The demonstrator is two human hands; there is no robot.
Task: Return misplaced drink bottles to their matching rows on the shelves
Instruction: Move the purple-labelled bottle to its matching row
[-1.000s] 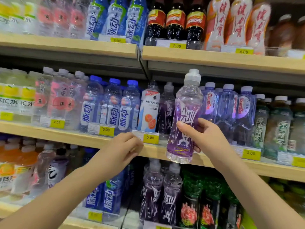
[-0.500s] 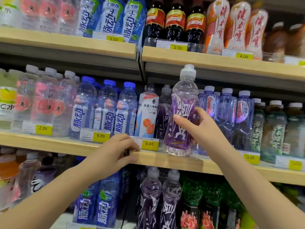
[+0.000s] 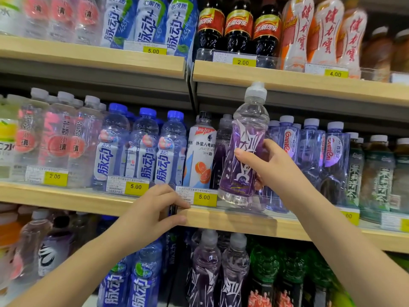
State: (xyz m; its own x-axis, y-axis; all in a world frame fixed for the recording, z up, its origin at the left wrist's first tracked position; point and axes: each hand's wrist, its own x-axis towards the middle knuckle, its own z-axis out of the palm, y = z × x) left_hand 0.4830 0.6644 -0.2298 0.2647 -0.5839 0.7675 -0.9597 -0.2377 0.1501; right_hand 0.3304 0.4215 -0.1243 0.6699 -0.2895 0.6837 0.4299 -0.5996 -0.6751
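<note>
Landmark: the middle shelf (image 3: 243,222) is used as the reference for every place.
Pink-label bottles (image 3: 55,140): stood at the far left of the middle shelf, behind a 2.00 tag (image 3: 55,176).
Blue-capped bottles (image 3: 143,149): 3 are lined up at the front of the middle shelf, left of its centre, behind a 5.00 tag (image 3: 135,186).
Left hand (image 3: 152,211): the front edge of the middle shelf is gripped, with fingers curled over the top and the thumb pressed against the front face.
White bottle (image 3: 200,156): stood on the middle shelf near its centre, with orange fruit printed on it.
Matching bottles (image 3: 221,273): 2 purple ones are seen directly under the middle shelf.
Purple bottle (image 3: 241,160): held slightly tilted at the front of the middle shelf, just right of centre. Whether its base touches cannot be told.
Right hand (image 3: 272,167): wrapped round the purple bottle above the middle shelf, thumb laid across the label.
Lilac bottles (image 3: 309,156): stood on the middle shelf, right of centre.
Green-label bottles (image 3: 376,173): stood at the far right of the middle shelf.
</note>
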